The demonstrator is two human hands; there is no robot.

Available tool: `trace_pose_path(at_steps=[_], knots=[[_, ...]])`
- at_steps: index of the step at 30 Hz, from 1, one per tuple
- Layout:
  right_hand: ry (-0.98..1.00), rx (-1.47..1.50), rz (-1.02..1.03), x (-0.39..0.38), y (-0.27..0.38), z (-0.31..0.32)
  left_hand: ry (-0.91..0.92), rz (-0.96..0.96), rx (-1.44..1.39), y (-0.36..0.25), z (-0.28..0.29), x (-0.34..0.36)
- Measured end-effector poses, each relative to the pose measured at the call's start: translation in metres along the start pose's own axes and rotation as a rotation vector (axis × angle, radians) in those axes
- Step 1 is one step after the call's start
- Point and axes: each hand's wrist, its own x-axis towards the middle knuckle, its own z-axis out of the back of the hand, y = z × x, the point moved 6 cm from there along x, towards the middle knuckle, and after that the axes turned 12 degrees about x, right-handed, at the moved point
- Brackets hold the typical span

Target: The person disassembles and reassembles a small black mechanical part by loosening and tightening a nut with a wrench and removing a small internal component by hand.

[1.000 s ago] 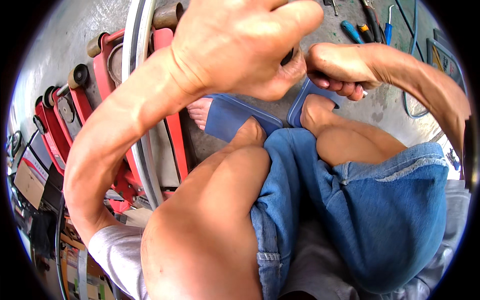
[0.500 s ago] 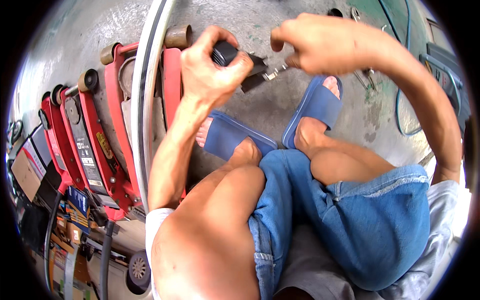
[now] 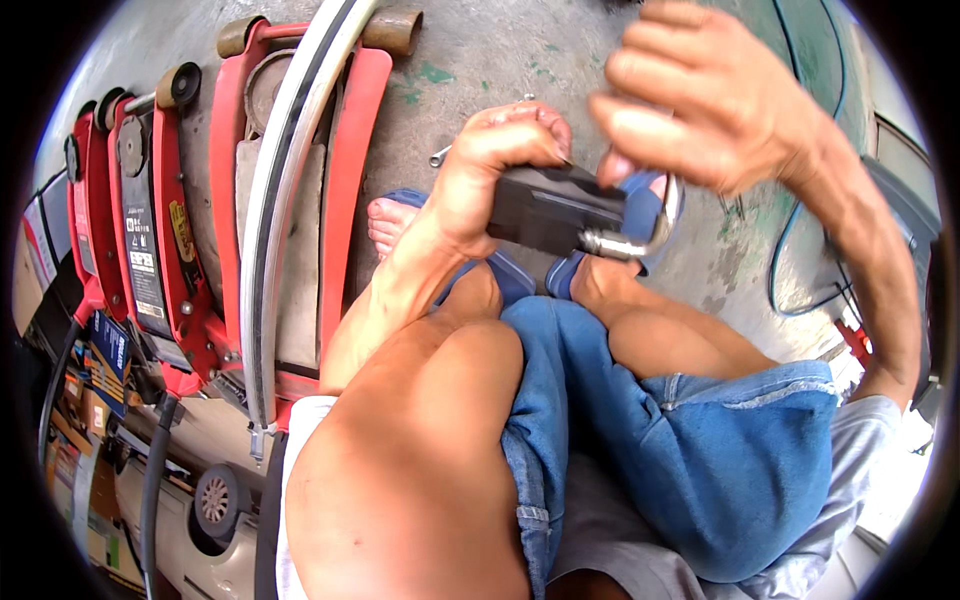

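My left hand [image 3: 500,170] is closed around a black blocky part [image 3: 550,212], held out above my feet. A bent, shiny metal rod [image 3: 640,248] meets the part's right end through a ribbed tip and curves upward. Its upper end goes out of sight under my right hand [image 3: 700,100]. The fingers of that hand are curled and smeared by motion, and they look closed on the rod. How the rod is seated in the part is hard to make out.
Red floor jacks [image 3: 350,200] line the left side, with a curved silver-and-black strip [image 3: 275,190] crossing in front. A wrench [image 3: 440,156] lies on the concrete beyond my left wrist. A blue hose [image 3: 775,270] runs along the right. Blue sandals [image 3: 515,283] are on my feet.
Both hands have moved, the left one to the right and nearer with the black part. The part now lies more level, and the bent rod shows larger under my right hand.
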Motion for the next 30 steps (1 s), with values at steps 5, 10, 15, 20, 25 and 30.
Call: trace_pose_path(at_steps=[5, 10, 15, 20, 25, 30], knots=[[0.066, -0.126, -0.174, -0.011, -0.010, -0.004, -0.075, 0.200, -0.342, 0.010, 0.021, -0.009], [-0.030, -0.051, -0.569, -0.036, -0.024, -0.016, -0.023, 0.218, -0.456, 0.009, 0.020, -0.004], [-0.040, 0.481, -0.871, -0.049, -0.020, -0.026, -0.076, 0.197, -0.377, 0.015, 0.027, -0.002], [-0.217, 0.485, -0.639, -0.051, -0.009, -0.025, -0.100, 0.185, -0.414, 0.011, 0.026, -0.004], [-0.272, 0.433, -0.553, -0.053, 0.000, -0.026, -0.055, 0.206, -0.406, 0.016, 0.024, 0.000], [-0.231, 0.412, -0.435, -0.044, -0.001, -0.033, -0.068, 0.250, -0.382, 0.012, 0.017, -0.005]])
